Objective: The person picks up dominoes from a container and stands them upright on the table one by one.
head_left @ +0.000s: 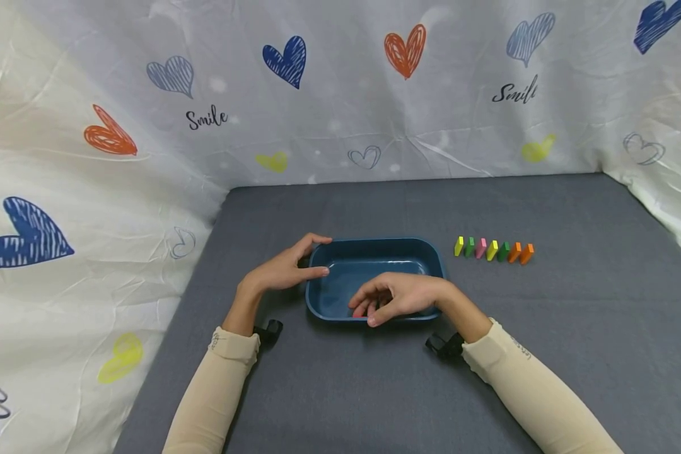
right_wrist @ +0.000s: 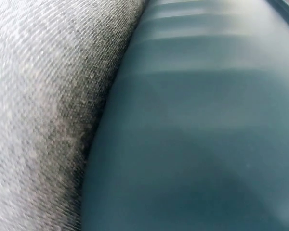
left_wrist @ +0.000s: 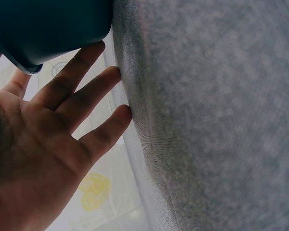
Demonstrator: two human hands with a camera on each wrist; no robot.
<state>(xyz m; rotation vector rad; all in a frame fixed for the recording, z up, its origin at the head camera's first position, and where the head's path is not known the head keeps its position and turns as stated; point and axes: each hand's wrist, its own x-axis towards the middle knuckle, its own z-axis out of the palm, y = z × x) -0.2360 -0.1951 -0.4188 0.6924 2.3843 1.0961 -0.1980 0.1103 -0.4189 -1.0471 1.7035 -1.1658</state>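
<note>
A blue rectangular tray (head_left: 335,290) rests on the grey cloth. My left hand (head_left: 286,265) holds it at its left end, the thumb over the rim; in the left wrist view, the other fingers (left_wrist: 89,98) spread below and beside the tray's outer wall. Over the front part of the tray, my right hand (head_left: 408,295) reaches down with bent fingers. A bit of a small red piece (head_left: 359,314) shows at those fingertips, mostly hidden by the hand and the front rim; I cannot tell whether the fingers pinch it. The right wrist view is filled by the tray's outer wall (right_wrist: 192,134).
To the right of the tray, several small colored blocks (head_left: 492,250) like dominoes stand upright in a row, yellow, green, pink and orange. A white curtain (head_left: 329,113) printed with hearts hangs behind the table's far edge and along the left side.
</note>
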